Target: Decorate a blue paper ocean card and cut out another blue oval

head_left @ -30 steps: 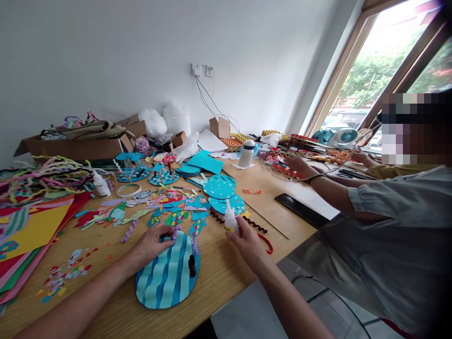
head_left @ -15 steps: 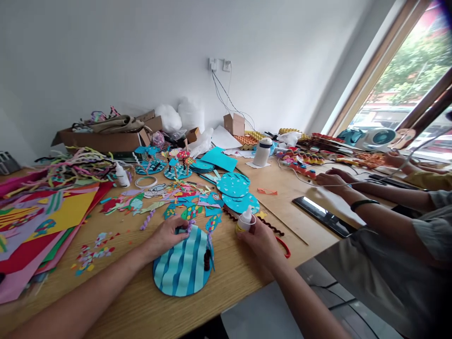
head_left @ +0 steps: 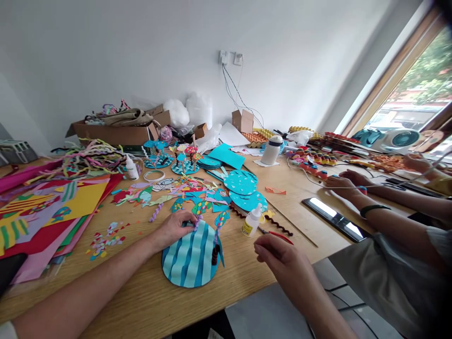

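A round blue disc with wavy pale strips (head_left: 190, 256) lies near the table's front edge. At its top rim, my left hand (head_left: 178, 228) pinches a curled purple pipe cleaner (head_left: 197, 222). A dark brown coil (head_left: 215, 254) and a spotted paper fish (head_left: 222, 218) stand at the disc's right side. A white glue bottle with a yellow label (head_left: 251, 222) stands upright on the table. My right hand (head_left: 278, 256) is just right of and below the bottle, not touching it, fingers curled together with nothing visible in them. Red-handled pliers or scissors (head_left: 280, 237) lie beyond it.
Colored paper sheets (head_left: 84, 197) and paper scraps (head_left: 106, 240) cover the left. Blue discs (head_left: 247, 200), a thin stick (head_left: 296, 223) and a white bottle (head_left: 271, 150) lie or stand behind. A tablet (head_left: 332, 217) and another person's hands (head_left: 341, 186) are at right.
My right hand has let go of the glue bottle, which now stands on the table, and has drawn back toward the front right. The view has shifted slightly left.
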`<state>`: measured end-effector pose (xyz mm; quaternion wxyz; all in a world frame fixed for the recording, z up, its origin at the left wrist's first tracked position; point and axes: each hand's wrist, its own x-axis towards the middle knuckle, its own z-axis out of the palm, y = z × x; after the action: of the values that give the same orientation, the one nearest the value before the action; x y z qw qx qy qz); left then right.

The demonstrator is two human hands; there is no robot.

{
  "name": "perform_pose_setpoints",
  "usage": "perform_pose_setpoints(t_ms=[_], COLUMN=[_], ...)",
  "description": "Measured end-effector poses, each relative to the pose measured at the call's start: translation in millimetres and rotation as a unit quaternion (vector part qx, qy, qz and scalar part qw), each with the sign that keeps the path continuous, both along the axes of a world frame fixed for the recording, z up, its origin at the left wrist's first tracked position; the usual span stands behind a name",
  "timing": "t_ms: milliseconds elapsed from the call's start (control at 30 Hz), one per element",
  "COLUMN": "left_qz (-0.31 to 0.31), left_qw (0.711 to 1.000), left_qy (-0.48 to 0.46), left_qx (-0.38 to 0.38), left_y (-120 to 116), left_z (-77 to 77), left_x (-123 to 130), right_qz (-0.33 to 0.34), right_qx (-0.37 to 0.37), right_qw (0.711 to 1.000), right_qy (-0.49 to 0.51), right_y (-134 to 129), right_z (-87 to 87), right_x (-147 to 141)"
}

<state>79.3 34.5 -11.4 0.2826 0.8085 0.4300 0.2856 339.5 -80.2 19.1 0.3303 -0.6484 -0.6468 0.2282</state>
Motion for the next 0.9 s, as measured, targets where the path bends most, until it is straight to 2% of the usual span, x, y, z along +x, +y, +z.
perform_pose_setpoints(t_ms=[100,267,367,500,700,900], left_qz=[-0.002,-0.025,-0.041,-0.039,-0.026,0.0], left_qw=[1.0,0.999,0.999,0.998,0.998,0.997], left_qy=[-0.001,-0.016,-0.028,-0.035,-0.048,-0.076], left_qx=[0.004,0.013,0.018,0.021,0.015,-0.015], left_y=[-0.6,-1.3,-0.2,0.4,-0.2,1.9], left_z=[0.9,-0.1,-1.1,-0.4,0.7,-5.2], left_x=[-1.0,-3.1,-3.2,-2.7,-1.9,-1.9], right_qz=[0.013,0.016,0.002,-0.006,0.0,-0.005], right_qx=[0.026,0.126,0.157,0.114,0.06,-0.001], right_qw=[0.999,0.991,0.982,0.976,0.987,0.99], right_qy=[0.022,0.052,0.109,0.186,0.146,0.139], right_y=[8.7,16.4,16.5,15.1,15.8,23.1], right_z=[11.3,35.1,40.4,28.5,-1.4,-17.3], right_x=[-18.0,-36.7,-41.8,-44.2,-46.3,-45.9])
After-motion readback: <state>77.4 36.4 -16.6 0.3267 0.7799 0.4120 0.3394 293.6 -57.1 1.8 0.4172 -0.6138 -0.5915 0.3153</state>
